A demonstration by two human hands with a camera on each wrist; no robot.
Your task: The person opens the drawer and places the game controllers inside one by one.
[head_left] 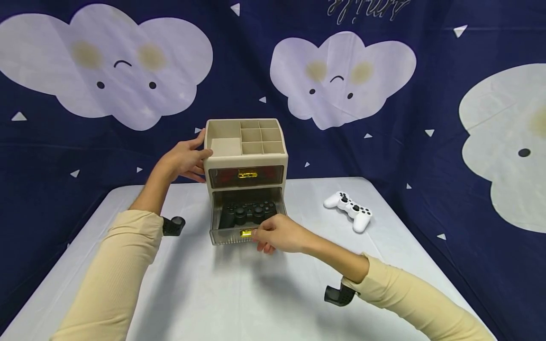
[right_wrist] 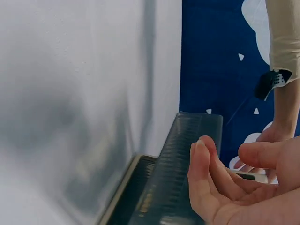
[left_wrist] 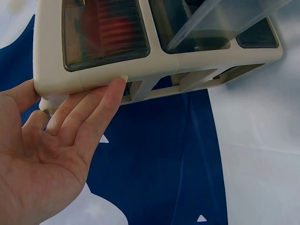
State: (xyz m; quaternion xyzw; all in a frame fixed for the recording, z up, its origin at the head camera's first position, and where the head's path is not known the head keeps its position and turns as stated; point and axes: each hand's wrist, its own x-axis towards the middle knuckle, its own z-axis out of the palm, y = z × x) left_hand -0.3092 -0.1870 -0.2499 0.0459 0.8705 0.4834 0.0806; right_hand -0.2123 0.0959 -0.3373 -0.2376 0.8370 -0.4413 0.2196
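Note:
A cream desktop organizer (head_left: 207,161) stands at the back of the table. Its upper drawer (head_left: 226,177) is closed, with something red behind the dark front. The clear lower drawer (head_left: 226,237) is pulled out, and a black game controller (head_left: 241,214) lies inside. My left hand (head_left: 184,158) rests on the organizer's left side, thumb by the top edge; the left wrist view shows its fingers (left_wrist: 101,110) extended along the side. My right hand (head_left: 281,233) is at the lower drawer's gold handle (head_left: 246,233), thumb and finger pinching its right end. The right wrist view hides that contact.
A white game controller (head_left: 350,210) lies on the white table (head_left: 200,293), right of the organizer. The organizer's top has several open compartments (head_left: 251,136). Behind the table hangs a dark blue cloth (head_left: 239,57) with cloud prints.

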